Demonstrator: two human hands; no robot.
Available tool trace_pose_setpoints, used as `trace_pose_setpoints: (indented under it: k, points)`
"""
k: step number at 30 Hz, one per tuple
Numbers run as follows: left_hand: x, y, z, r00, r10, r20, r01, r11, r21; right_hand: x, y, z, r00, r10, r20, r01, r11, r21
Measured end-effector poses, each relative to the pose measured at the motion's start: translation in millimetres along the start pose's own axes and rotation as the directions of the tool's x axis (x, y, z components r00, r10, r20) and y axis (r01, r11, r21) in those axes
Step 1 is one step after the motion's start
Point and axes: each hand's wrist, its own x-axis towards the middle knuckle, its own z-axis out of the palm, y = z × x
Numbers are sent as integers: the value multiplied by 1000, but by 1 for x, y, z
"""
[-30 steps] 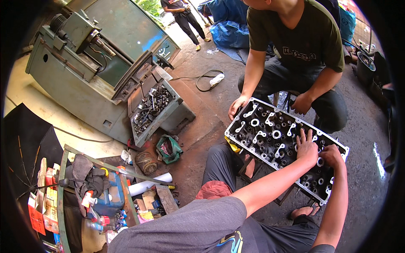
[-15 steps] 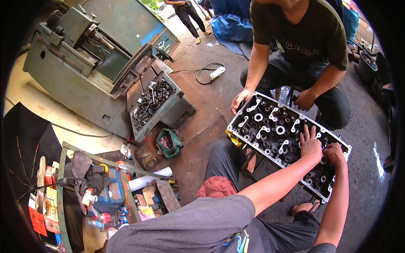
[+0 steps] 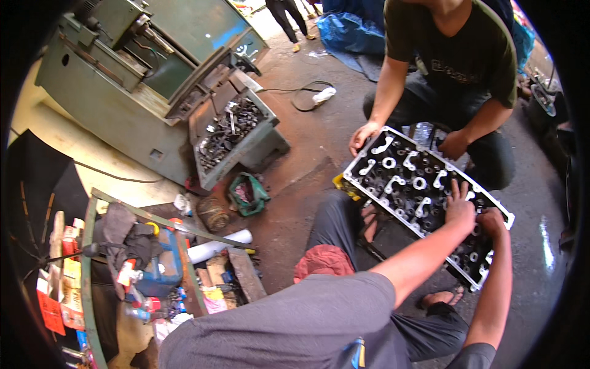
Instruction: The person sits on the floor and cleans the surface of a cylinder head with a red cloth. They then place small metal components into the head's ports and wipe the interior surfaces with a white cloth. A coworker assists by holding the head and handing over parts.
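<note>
A cylinder head point(image 3: 420, 183), a long metal block with dark recesses and bright machined faces, sits tilted low over the floor at the right. My left hand point(image 3: 460, 211) rests on its right half, fingers stretched out over the recesses. Close beside it, my right hand point(image 3: 491, 222) is at the block's right end with fingers curled down into it. Whatever those fingers pinch is hidden. Across from me crouches a co-worker, whose one hand point(image 3: 365, 136) touches the block's far left corner; the other hand point(image 3: 454, 145) hangs near the far edge.
A green-grey machine point(image 3: 110, 104) stands at the upper left, with a metal tray point(image 3: 270, 117) of loose parts. Nearer are a green bag point(image 3: 257, 200), a white roll point(image 3: 219, 246), a blue container point(image 3: 161, 273) and a black umbrella point(image 3: 40, 190). A cord point(image 3: 298, 101) lies on the floor.
The view has shifted, so most of the scene sits slightly farther right. Both my hands stay at the same part of the cylinder head, with little visible finger movement.
</note>
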Motion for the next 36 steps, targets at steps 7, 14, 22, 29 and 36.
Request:
trace_pose_setpoints:
  k: [7, 14, 22, 29, 36]
  points:
    - [-21, -102, -127, 618, 410, -671, -639, 759, -124, -77, -50, -41, 786, 585, -201, -239, 588, 773]
    - [-116, -301, -164, 699, -148, -699, -123, 939, -322, -137, -90, -43, 623, 717, -313, -272, 574, 772]
    - [-149, -342, -52, 793, -76, -604, 123, 992, 37, -75, -108, -54, 758, 597, -263, -390, 738, 551]
    - [-150, -336, -61, 814, -157, -559, 188, 982, -3, -37, -125, -31, 692, 669, -269, -646, 741, 181]
    - [-155, -353, -53, 788, -194, -584, 238, 971, -1, -24, -106, -20, 587, 797, -143, -714, 593, 373]
